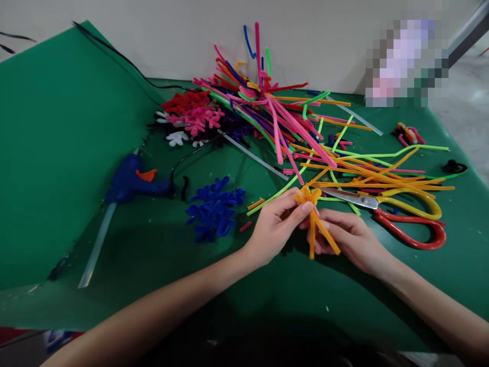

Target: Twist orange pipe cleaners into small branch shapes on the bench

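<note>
Orange pipe cleaners (312,239): A small bundle, twisted at the middle into a bow-like knot with stems splayed out, was held up between both hands, above the bench and just in front of the scissors' blade.

Left hand (273,229): It came in from the lower left and held the top of the bundle. Its fingers (301,208) were curled closed and pinched the knot.

Right hand (351,237): It came in from the lower right, facing the left hand and almost touching it. Its fingers (328,218) were bent inward and gripped the orange stems just below the knot.

Scissors (357,199): A steel blade lay just beyond the right hand, with a yellow handle and a red handle (414,220) beside it. I could not tell whether these made one pair or two.

Loose pile (275,122): Pink, green, orange, and blue pipe cleaners lay crisscrossed beyond the hands, some sticking upward.

Blue shapes (214,209): These branched pipe-cleaner pieces lay left of the left hand, near a blue glue gun (130,181) with a clear glue stick (97,244) beside it.

Bench (64,153): Its green covering lay under everything.
</note>
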`<control>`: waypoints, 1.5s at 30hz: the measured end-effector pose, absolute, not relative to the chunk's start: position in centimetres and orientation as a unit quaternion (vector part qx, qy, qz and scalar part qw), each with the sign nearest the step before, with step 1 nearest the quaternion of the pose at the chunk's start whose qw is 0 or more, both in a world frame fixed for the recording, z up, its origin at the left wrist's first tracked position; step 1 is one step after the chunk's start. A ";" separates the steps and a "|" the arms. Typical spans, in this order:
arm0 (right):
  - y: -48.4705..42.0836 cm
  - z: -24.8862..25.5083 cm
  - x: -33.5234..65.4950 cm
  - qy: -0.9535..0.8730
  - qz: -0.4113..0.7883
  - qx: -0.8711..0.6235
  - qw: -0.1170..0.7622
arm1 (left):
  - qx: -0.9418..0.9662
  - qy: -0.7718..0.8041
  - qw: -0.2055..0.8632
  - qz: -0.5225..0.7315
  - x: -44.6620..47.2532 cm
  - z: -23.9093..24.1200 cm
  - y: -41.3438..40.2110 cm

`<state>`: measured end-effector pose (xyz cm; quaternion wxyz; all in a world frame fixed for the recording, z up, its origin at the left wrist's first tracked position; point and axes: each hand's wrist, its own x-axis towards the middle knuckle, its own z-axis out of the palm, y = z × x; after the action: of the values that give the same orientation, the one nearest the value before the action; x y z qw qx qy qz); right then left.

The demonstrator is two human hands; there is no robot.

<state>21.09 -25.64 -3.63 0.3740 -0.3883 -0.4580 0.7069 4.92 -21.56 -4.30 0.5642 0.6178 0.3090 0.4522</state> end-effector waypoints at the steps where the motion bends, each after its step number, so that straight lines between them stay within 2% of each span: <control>1: -25.7 -3.7 21.1 -0.436 0.733 -0.370 0.368 | 0.618 0.306 0.563 0.455 4.9 -4.3 -21.6; 6: -25.8 -4.3 21.2 -0.371 0.790 -0.322 0.367 | 0.598 0.280 0.588 0.467 5.0 -4.5 -21.4; 12: -25.8 -4.1 21.4 -0.451 0.713 -0.370 0.388 | 0.631 0.249 0.582 0.448 4.8 -4.3 -21.4; 15: -26.0 -3.3 21.2 -0.566 0.592 -0.439 0.368 | 0.667 0.254 0.525 0.464 4.8 -4.2 -21.6; 18: -26.2 -3.0 20.9 -0.690 0.406 -0.482 0.357 | 0.702 0.268 0.443 0.489 4.9 -4.2 -22.0; 22: -26.2 -3.7 21.1 -0.822 0.107 -0.433 0.354 | 0.748 0.291 0.345 0.487 5.0 -4.2 -22.5; 24: -26.3 -4.0 21.2 -0.848 0.033 -0.407 0.339 | 0.752 0.300 0.331 0.484 5.0 -4.2 -22.5; 26: -26.3 -3.9 21.2 -0.840 0.037 -0.419 0.343 | 0.747 0.298 0.351 0.480 5.0 -4.2 -22.4; 31: -26.2 -3.2 20.9 -0.775 0.150 -0.502 0.353 | 0.748 0.291 0.406 0.437 5.1 -4.6 -22.0; 39: -26.0 -3.7 20.9 -0.817 0.109 -0.476 0.306 | 0.748 0.326 0.372 0.443 5.1 -4.8 -22.1; 42: -26.0 -3.5 21.1 -0.794 0.171 -0.494 0.311 | 0.742 0.339 0.370 0.445 5.1 -4.8 -22.0; 45: -26.0 -3.3 21.3 -0.747 0.232 -0.537 0.315 | 0.701 0.379 0.426 0.429 5.1 -5.0 -21.9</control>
<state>21.27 -25.95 -3.29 0.3151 -0.5369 -0.7474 0.2320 5.12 -21.91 -4.98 0.4255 0.7007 0.3791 0.4293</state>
